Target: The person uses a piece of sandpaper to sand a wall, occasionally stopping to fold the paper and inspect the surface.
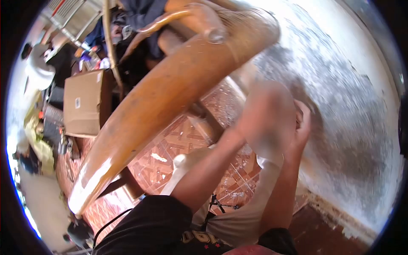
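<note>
Both hands are together right of centre, in front of the wall. A strong blur covers my left hand [265,108], so its fingers and anything in it cannot be made out. Beside it on the right, my right hand [302,123] has curled fingers, and what they hold, if anything, is hidden. To the left of the hands, a large curved piece of glossy orange-brown wooden or rattan furniture [165,95] runs diagonally across the view. The legs in light trousers [240,221] are below the hands.
A cardboard box [83,104] stands at the left, near piled items. The patchy grey-white wall [335,97] rises close on the right. Reddish patterned floor tiles [157,159] lie below. Another person [40,63] is at the far upper left.
</note>
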Motion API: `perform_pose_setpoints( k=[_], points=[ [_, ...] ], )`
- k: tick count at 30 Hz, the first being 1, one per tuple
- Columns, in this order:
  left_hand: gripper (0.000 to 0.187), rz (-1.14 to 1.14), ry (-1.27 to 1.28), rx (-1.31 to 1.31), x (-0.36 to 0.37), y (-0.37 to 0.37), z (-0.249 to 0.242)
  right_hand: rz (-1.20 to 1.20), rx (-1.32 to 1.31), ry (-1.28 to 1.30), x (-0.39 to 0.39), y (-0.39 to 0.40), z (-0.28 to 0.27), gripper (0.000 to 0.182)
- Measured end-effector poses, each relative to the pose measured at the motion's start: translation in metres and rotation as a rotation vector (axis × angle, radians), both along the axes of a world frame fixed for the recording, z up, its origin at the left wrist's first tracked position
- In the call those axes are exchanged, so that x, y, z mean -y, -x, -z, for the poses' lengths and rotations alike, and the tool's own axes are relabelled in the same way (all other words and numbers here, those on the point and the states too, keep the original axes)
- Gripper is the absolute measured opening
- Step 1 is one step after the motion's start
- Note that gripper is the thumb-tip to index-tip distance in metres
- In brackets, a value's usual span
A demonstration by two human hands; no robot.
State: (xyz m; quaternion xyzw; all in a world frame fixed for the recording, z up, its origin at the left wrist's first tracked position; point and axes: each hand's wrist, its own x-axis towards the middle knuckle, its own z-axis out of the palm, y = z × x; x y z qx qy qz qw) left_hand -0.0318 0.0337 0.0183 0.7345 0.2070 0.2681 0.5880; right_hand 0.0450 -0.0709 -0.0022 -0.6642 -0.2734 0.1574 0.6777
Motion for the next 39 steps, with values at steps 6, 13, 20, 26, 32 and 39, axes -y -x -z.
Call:
perform_pose_setpoints(
  k=[6, 13, 20, 26, 32, 39],
  points=[
    [0.019, 0.030, 0.681, 0.274, 0.004, -0.004, 0.003, -0.069, -0.284, -0.215, -0.003, 0.000, 0.016, 0.018],
    [0.025, -0.043, 0.875, 0.182, 0.019, -0.013, 0.002, -0.066, -0.582, -0.435, -0.015, 0.005, 0.039, 0.021],
    [0.032, -0.265, 0.617, -0.084, 0.047, -0.024, 0.022, -0.385, -0.576, -0.495, -0.010, -0.022, 0.088, 0.029],
    [0.028, -0.260, 0.727, 0.081, 0.052, -0.032, 0.026, -0.106, -0.311, -0.133, 0.006, -0.033, 0.101, 0.032],
    [0.025, -0.260, 0.868, 0.203, 0.052, -0.031, 0.024, -0.114, -0.514, -0.325, 0.007, -0.029, 0.113, 0.033],
    [0.026, -0.349, 0.817, 0.124, 0.054, -0.032, 0.022, -0.119, -0.744, -0.534, -0.003, -0.013, 0.117, 0.035]
  ],
)
